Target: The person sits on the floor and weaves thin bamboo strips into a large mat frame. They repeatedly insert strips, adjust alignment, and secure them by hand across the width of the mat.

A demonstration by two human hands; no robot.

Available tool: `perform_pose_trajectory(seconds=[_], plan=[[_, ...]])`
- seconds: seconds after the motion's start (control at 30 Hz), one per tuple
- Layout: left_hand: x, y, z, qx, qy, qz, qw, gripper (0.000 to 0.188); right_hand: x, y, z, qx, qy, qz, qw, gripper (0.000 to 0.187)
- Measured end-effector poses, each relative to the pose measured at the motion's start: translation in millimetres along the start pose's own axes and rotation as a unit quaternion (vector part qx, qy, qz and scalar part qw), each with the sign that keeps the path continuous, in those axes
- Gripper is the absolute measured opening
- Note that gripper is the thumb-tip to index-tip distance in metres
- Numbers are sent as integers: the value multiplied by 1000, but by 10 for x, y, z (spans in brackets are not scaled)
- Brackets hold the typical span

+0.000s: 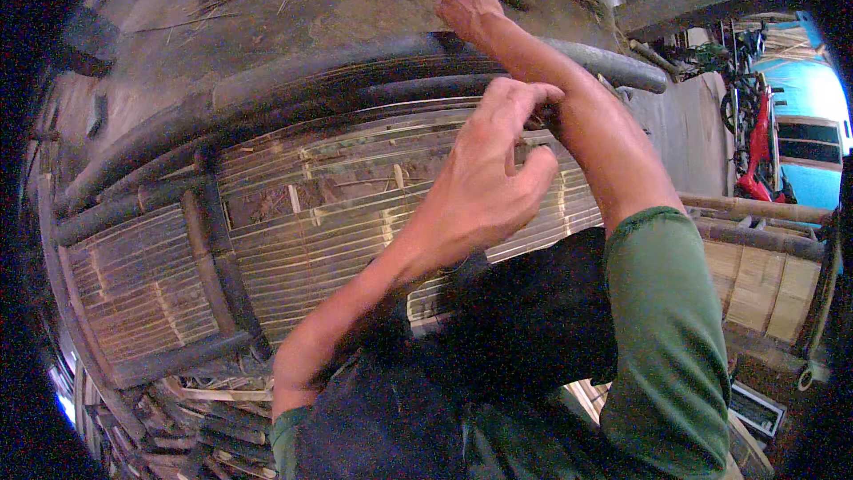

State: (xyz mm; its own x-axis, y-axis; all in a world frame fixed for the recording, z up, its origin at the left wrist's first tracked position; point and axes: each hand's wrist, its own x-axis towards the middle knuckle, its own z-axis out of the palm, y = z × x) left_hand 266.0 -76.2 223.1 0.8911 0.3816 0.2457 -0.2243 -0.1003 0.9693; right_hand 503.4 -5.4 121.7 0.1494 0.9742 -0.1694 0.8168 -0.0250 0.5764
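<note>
Just bamboo pole [355, 60] under rt hand [468, 11]

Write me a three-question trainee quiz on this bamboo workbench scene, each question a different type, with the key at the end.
1. True or false: the right hand is closed in a fist on the far dark bamboo pole.
2. Multiple choice: where is the left hand? A) flat on the slatted bamboo panel; B) raised, with its fingers at the right forearm; C) gripping the red motorbike.
3. Fill in: the right sleeve is ____ in colour.

Key: 1 true; 2 B; 3 green.
</note>
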Motion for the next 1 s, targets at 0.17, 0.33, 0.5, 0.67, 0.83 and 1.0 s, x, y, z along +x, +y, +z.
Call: perform_pose_trajectory(seconds=[0.17,0.33,0.5,0.67,0.83,1.0], plan=[[207,-104,9,133,62,73,987,39,60,76,87,-17,-22,4,1000,12],[105,52,-8,107,-2,95,990,35,56,22,-1,19,-36,22,999,11],[255,20,123,25,64,47,997,31,98,270,435,63,-20,67,996,14],[107,163,32,-10,11,-13,1000,31,100,77,100,32,-59,59,996,15],[166,25,84,-20,38,-21,999,36,123,116,7,28,-69,63,995,15],[78,140,30,33,12,-7,999,36,96,9,8,52,-41,81,994,14]])
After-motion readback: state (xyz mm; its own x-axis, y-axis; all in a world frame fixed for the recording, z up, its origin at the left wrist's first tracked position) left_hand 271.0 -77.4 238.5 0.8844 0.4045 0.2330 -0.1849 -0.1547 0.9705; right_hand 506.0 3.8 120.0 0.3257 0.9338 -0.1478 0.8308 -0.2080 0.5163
